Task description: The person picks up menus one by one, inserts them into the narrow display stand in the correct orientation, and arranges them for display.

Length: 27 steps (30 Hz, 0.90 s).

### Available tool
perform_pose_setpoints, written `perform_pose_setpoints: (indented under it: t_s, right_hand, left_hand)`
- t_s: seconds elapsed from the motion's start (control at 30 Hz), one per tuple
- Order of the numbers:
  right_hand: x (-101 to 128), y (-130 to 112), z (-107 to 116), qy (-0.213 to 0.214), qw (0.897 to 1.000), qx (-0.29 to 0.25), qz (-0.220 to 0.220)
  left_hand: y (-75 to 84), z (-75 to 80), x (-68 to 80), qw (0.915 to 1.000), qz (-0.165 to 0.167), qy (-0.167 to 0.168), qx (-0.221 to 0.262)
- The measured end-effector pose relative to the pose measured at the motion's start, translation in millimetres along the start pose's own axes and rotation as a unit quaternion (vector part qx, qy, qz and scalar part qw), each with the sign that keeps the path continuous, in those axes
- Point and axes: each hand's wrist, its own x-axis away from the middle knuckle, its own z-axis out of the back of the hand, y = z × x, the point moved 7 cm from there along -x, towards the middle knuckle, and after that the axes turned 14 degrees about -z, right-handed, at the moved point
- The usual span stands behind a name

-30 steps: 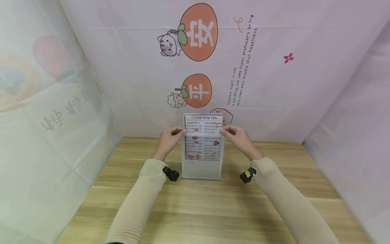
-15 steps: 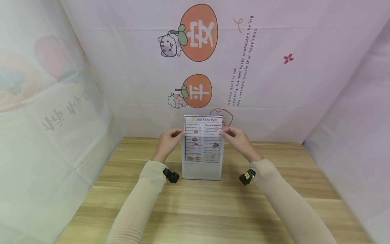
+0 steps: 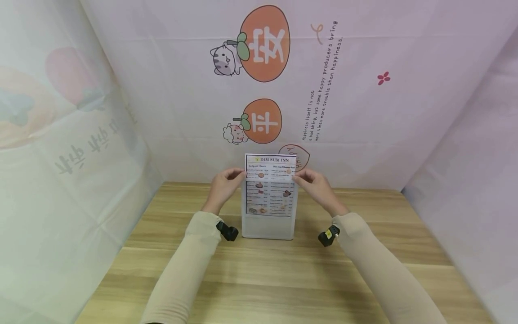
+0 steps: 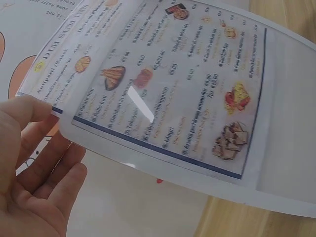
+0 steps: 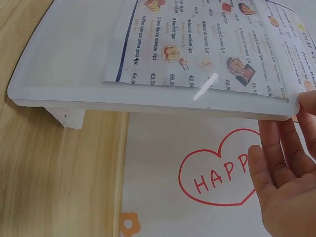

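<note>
I see both hands up at the same height, one on each side edge of the menu sheet (image 3: 270, 173). Left hand (image 3: 222, 188) pinches the sheet's left edge, thumb in front and fingers behind, as the left wrist view shows; right hand (image 3: 319, 187) pinches the right edge the same way, thumb just visible at the rim in the right wrist view. The sheet stands upright, long axis vertical, directly ahead of me and between the hands, neither hand nearer than the other. Its lower part sits inside the clear acrylic stand (image 3: 268, 225), its top edge pokes above the stand's upper rim, and a bare strip of holder shows below the print. I judge the sheet is not fully seated, so the relation that matters is straight down: sheet bottom edge against the slot floor, hands symmetric about that vertical line. Stand rests on the wooden worktop (image 3: 283, 279), near the back, just in front of the printed backdrop cloth (image 3: 364, 112).
</note>
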Motion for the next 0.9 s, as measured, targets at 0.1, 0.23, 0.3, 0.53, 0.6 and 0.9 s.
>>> perform_pose_setpoints:
  t_s: [0.1,0.23,0.3,0.53,0.6,0.9]
  right_hand:
    - [-2.3,2.2,-0.3,-0.002,1.0,0.0,-0.002]
    - [-3.7,3.5,-1.0,-0.004,1.0,0.002,-0.004]
    - [-3.2,2.7,-0.7,-0.003,1.0,0.002,-0.003]
    - [-2.9,-1.8,3.8,-0.003,1.0,0.012,-0.009]
    - [-3.7,-4.4,5.8,-0.001,1.0,0.015,-0.011]
    - [-7.9,-13.0,12.9,0.012,1.0,0.013,-0.001]
  left_hand:
    - [4.3,1.8,-4.4,1.0,-0.007,0.005,-0.002]
    - [7.9,3.5,-7.0,0.9999,-0.009,0.008,-0.004]
    - [8.7,4.1,-7.2,0.9999,-0.009,0.009,-0.004]
    - [10.6,3.9,-7.8,0.9998,-0.015,0.009,-0.002]
    - [10.6,3.8,-7.8,0.9998,-0.017,0.009,-0.001]
    - [11.6,4.3,-7.9,0.9995,-0.029,0.009,-0.005]
